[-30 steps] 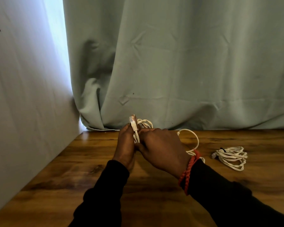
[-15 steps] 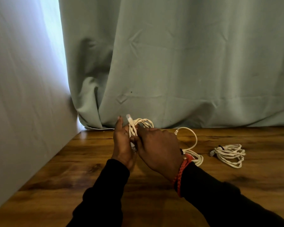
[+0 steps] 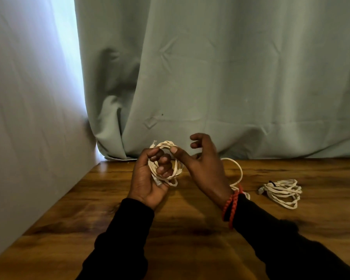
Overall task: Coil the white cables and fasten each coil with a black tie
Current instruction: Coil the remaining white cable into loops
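My left hand (image 3: pixel 148 182) grips a coil of flat white cable (image 3: pixel 175 170), its fingers curled through the loops and a clear plug end low in the palm. My right hand (image 3: pixel 202 164) is beside the coil with its thumb pressing the coil's top and the other fingers spread and lifted off it. A second white cable (image 3: pixel 238 170) loops on the wooden table (image 3: pixel 129 229) behind my right wrist. At the right lies a finished white coil (image 3: pixel 282 193) with a black tie (image 3: pixel 272 183) on it.
A pale green curtain (image 3: pixel 210 77) hangs along the table's far edge. A white wall (image 3: pixel 28 118) closes the left side. A red braided band (image 3: pixel 229 207) sits on my right wrist.
My right hand has let go of the coil and opened its fingers, leaving only the thumb on it. My left hand has turned palm up, so the coil now faces me.
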